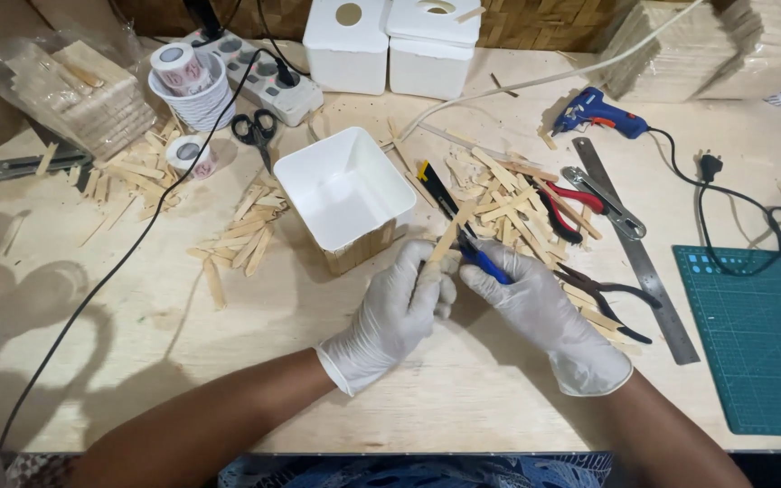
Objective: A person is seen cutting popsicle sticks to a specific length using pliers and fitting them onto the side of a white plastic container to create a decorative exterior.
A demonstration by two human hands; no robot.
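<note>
The wooden stick [446, 240] lies between the hands, its long axis running from the left hand [397, 310] up and away to the right, toward the stick pile [508, 203]. The left hand is closed around its near end; the right hand [535, 303], just beside, is closed on a utility knife [456, 215] (blade likely against the stick, though fingers hide the contact). The white box [343, 188] sits just beyond the left hand on the bench [228, 361].

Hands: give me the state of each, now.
Left hand: closed on a wooden stick.
Right hand: closed on a utility knife.
</note>
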